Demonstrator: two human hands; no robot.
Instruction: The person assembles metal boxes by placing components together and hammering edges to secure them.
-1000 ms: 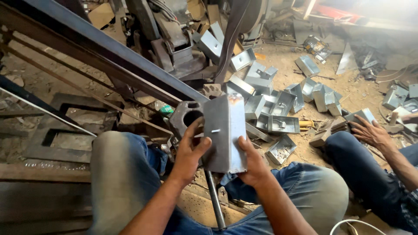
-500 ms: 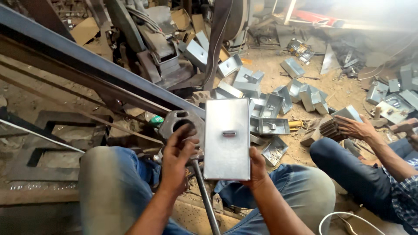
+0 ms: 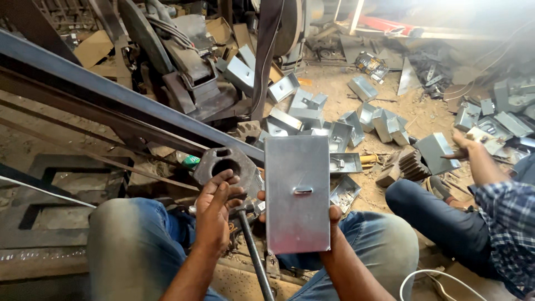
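Two hands work here: our right hand (image 3: 329, 220) grips the flat rectangular grey metal plate (image 3: 296, 194) upright; beside that plate, our left hand (image 3: 217, 209) curls onto the dark perforated steel die block (image 3: 225, 165).

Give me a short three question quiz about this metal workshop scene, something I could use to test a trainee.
1. True or false: the right hand holds the metal plate upright.
2. What do the left hand's fingers rest on?
A. the dark holed block
B. a metal box on the ground
C. a white cable
3. Fill in: the co-worker's hand is at a grey metal ____.

Key
1. True; it grips the plate's lower edge.
2. A.
3. Box.
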